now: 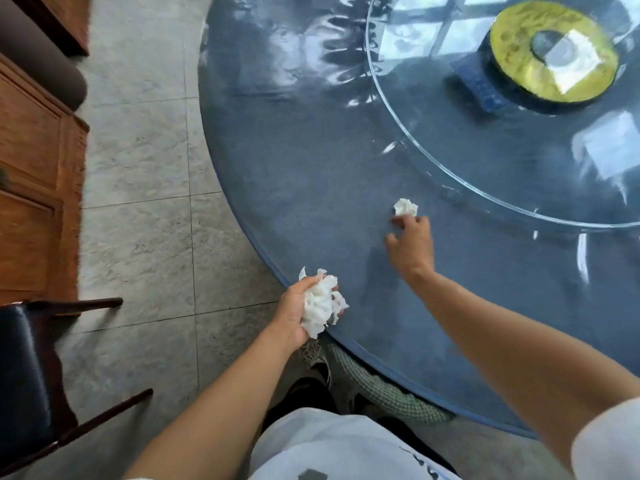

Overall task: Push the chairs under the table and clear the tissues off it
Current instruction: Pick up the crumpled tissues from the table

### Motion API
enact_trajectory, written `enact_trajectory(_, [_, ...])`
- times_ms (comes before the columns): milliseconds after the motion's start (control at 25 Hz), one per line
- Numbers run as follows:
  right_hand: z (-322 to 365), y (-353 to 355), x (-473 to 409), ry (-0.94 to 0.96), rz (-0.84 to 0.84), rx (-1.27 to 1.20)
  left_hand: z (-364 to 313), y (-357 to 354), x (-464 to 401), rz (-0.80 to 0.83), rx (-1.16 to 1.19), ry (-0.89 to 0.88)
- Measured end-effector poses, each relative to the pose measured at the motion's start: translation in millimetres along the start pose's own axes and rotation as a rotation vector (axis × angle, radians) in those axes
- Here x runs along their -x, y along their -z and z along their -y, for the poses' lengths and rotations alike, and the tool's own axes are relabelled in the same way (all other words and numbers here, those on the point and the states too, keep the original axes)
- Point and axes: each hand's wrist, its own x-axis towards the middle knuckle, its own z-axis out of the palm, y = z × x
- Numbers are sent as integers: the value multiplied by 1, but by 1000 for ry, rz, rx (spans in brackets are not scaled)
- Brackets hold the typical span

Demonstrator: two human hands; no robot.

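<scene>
A person stands at the edge of a large round dark blue glossy desk (311,161), both bare arms stretched out over it. The left hand (294,315) hovers at the desk's near rim, its fingers (311,282) curled tightly around a bunch of crumpled white tissues (322,306) that bulges out of the fist. The right hand (412,242) reaches farther over the desk top, palm down, its fingers (398,221) spread slightly and bent, the tips just beside a small crumpled white tissue ball (406,206) that lies on the blue surface; whether they already touch it cannot be told. This ball sits near the rim of a round clear glass turntable (450,188) that covers the middle of the desk. On the turntable stands a round yellow-green disc with a dark centre (519,57), with a dark blue rectangular object (478,84) beside it. To the left, on the pale grey tiled floor (138,168), a dark wooden chair with a black seat (24,375) stands well apart from the desk, and a brown wooden cabinet (31,168) runs along the left edge.
</scene>
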Motion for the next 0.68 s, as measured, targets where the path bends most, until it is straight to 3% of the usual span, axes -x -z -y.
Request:
enact_trajectory(120, [-1,6,-29,-2,-48,171,-1,7,-6,2,-55,-9])
enact_trajectory(240, [-6,5,-46,31,41,289,2,9,-11,0,-63,0])
enact_trajectory(480, [-11,-6,-23,9,13,73,1,7,-10,-28,-69,-24])
enact_trajectory(680, [-6,1,51,45,129,-236,17,-6,3,-41,-48,-73])
